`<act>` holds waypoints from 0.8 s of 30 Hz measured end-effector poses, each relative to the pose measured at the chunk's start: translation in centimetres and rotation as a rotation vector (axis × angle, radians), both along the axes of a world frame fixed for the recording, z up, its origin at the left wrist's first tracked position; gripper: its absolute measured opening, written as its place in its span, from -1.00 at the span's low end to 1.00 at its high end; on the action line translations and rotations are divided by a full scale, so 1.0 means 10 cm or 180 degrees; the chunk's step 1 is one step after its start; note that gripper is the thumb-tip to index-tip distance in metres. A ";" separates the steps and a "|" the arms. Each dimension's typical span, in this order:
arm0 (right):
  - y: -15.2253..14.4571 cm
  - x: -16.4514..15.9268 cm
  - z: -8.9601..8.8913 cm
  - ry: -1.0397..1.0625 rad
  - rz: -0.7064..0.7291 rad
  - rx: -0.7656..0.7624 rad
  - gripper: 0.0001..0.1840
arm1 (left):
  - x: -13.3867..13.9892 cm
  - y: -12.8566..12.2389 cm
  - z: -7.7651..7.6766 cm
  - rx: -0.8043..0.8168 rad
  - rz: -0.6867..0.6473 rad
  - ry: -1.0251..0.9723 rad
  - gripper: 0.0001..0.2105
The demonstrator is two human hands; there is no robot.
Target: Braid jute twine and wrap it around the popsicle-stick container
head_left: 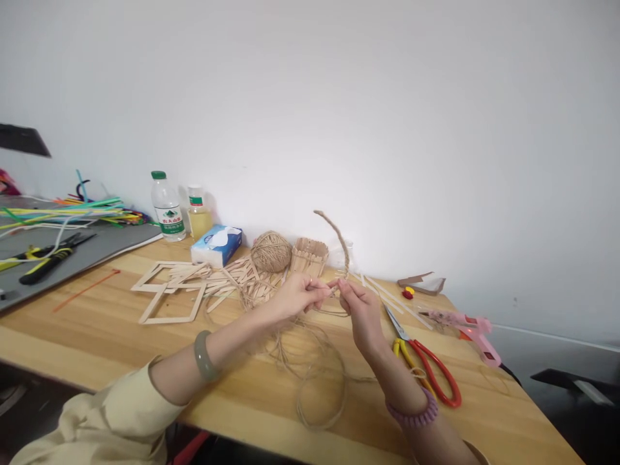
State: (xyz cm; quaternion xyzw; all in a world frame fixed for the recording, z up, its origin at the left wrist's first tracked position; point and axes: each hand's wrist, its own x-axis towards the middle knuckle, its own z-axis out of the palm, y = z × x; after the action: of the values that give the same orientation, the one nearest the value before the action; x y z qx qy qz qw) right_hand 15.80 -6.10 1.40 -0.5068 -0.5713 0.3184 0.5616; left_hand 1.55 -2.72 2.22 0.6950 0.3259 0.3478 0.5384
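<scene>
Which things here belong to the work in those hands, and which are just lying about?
Likely part of it:
curved brown strand, pinched by left hand and right hand
loose twine
twine ball
scissors, perhaps

Apparently just lying about:
water bottle
tissue pack
pliers
coloured pipe cleaners

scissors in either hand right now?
No: the red-and-yellow-handled scissors lie on the wooden table, while the left hand and right hand pinch the twine-wrapped stem near its base.

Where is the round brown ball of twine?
In the head view, the round brown ball of twine sits left of centre, between the blue-and-white tissue pack and the small tan wooden container.
</scene>
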 end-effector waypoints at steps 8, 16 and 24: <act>-0.03 0.02 0.14 0.0488 0.0660 -0.0472 -0.71 | 0.01 -0.02 0.00 -0.0206 0.0148 -0.0490 -0.75; -0.08 0.03 0.20 -0.0710 0.0465 -0.0272 -0.74 | -0.03 0.05 -0.04 -0.0117 0.0221 -0.0304 -0.81; -0.08 0.04 0.17 -0.1004 0.0337 -0.0253 -0.71 | -0.07 0.07 0.00 -0.0139 0.0243 -0.0123 -0.83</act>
State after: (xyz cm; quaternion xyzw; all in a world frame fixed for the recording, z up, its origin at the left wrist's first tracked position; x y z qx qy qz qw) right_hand 16.20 -6.87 3.14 -0.5415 -0.6652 0.2864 0.4269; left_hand 0.87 -2.06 2.20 0.6632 0.3492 0.3742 0.5460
